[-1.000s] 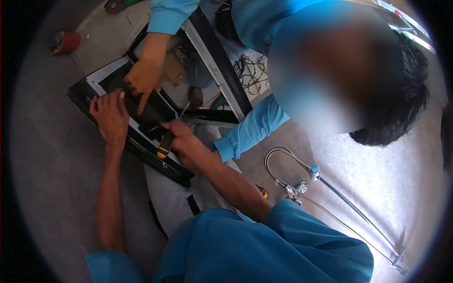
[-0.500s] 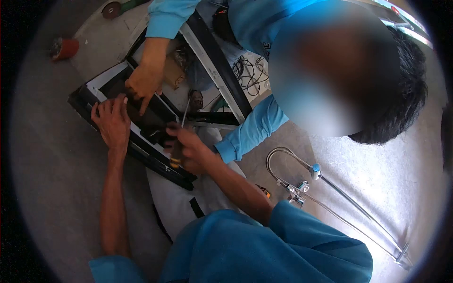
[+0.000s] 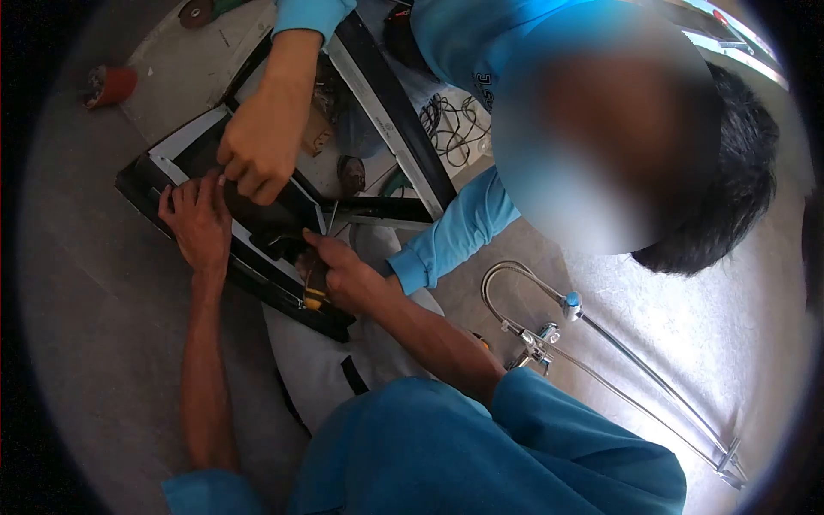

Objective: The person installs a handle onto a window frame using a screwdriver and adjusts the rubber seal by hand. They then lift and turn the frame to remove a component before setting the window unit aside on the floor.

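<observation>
My left hand [image 3: 199, 225] grips the outer edge of a black frame [image 3: 275, 289], its fingers hooked over the rim. My right hand [image 3: 342, 276] is closed around a screwdriver [image 3: 315, 296]. The yellow-and-black handle end points down toward me, and the thin metal shaft sticks up past my fingers. This hand is over the frame's near right end. A co-worker's hand [image 3: 266, 137] reaches into the frame, its bent fingers close to my left fingertips. Their other sleeve [image 3: 459, 232] passes behind my right hand, which hides that hand.
Opposite me leans a co-worker in blue. A chrome shower set with hose [image 3: 536, 343] lies on the floor to the right. Black cables [image 3: 455, 129] lie beyond the frame. At the far left are a reddish pot [image 3: 116, 86] and a grinder disc [image 3: 196, 12].
My right hand and the screwdriver have shifted slightly down, and the blur has lessened. The co-worker's pointing finger has curled in, with that hand nearer my left fingers.
</observation>
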`<state>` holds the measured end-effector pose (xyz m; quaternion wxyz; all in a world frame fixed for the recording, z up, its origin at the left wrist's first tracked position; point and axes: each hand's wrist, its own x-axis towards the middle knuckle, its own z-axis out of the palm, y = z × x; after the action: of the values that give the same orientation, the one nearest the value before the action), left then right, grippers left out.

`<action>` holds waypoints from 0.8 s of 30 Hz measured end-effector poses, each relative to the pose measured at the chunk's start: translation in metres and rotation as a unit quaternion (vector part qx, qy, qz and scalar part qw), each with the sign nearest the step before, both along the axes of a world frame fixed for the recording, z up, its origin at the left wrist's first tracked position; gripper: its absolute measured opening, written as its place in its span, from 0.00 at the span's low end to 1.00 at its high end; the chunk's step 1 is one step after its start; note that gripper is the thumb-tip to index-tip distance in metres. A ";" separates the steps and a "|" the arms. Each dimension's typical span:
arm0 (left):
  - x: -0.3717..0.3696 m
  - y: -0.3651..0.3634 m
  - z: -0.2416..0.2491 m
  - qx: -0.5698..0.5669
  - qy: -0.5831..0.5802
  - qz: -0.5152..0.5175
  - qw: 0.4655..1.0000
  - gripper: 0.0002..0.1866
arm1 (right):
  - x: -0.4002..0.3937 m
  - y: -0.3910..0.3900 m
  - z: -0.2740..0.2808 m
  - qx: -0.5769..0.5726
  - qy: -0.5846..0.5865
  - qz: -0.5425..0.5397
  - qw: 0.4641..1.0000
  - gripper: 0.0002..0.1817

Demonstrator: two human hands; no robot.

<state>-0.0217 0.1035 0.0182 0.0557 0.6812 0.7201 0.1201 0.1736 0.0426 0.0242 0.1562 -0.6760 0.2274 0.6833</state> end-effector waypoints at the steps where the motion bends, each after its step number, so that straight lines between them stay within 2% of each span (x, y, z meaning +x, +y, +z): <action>1: -0.001 0.001 0.000 0.002 -0.002 0.002 1.000 0.08 | -0.003 0.010 0.005 -0.007 0.023 -0.012 1.000 0.19; 3: -0.002 -0.001 0.000 -0.011 0.006 -0.005 1.000 0.09 | -0.003 0.023 0.004 -0.012 0.038 -0.021 0.999 0.15; 6: -0.005 -0.005 -0.005 -0.034 0.018 -0.008 0.999 0.12 | -0.007 0.028 -0.041 -0.038 -0.011 0.023 0.999 0.10; 8: -0.007 -0.007 -0.004 -0.059 0.019 -0.008 0.998 0.18 | 0.013 0.027 -0.081 0.016 0.126 0.136 0.983 0.09; 10: -0.008 -0.008 -0.012 -0.078 0.004 -0.004 0.997 0.20 | 0.017 0.018 -0.123 0.237 0.150 0.196 0.940 0.08; 12: -0.013 -0.014 -0.025 -0.172 0.008 0.028 0.985 0.28 | -0.003 0.052 -0.115 0.205 0.109 0.291 0.928 0.06; 13: -0.013 -0.016 -0.027 -0.182 0.006 0.030 0.983 0.28 | 0.001 0.057 -0.117 0.195 0.111 0.293 0.930 0.06; 15: -0.020 -0.016 -0.029 -0.167 0.041 0.007 0.985 0.27 | 0.000 0.064 -0.120 0.183 0.211 0.303 0.911 0.06; 16: -0.019 -0.016 -0.029 -0.173 0.046 0.001 0.984 0.27 | -0.002 0.069 -0.112 0.179 0.215 0.295 0.914 0.06; 18: -0.017 -0.015 -0.026 -0.112 0.045 -0.032 0.992 0.23 | -0.007 0.083 -0.090 0.151 0.167 0.382 0.896 0.08; 19: -0.014 -0.013 -0.025 -0.118 0.057 -0.038 0.991 0.23 | 0.004 0.074 -0.097 0.183 0.166 0.364 0.898 0.10; 20: -0.012 -0.012 -0.026 -0.079 0.020 -0.049 0.995 0.21 | 0.005 0.059 -0.105 0.212 0.175 0.339 0.899 0.12; 21: -0.013 -0.013 -0.028 -0.044 -0.010 -0.059 0.997 0.19 | 0.001 0.057 -0.099 0.142 0.122 0.317 0.930 0.17; 22: -0.016 -0.016 -0.034 -0.070 -0.052 -0.054 0.995 0.14 | 0.012 0.042 -0.111 0.229 0.078 0.326 0.914 0.18; 23: -0.008 -0.016 -0.025 0.001 -0.045 -0.053 0.998 0.10 | 0.021 0.027 -0.104 0.202 0.021 0.290 0.935 0.18; 24: -0.001 -0.009 -0.004 -0.006 -0.087 -0.008 0.996 0.10 | 0.027 0.038 -0.083 0.103 0.008 0.388 0.916 0.27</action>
<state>-0.0223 0.0946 0.0142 0.1231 0.6739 0.7073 0.1745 0.2009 0.0804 -0.0587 -0.0540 -0.6860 -0.1228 0.7151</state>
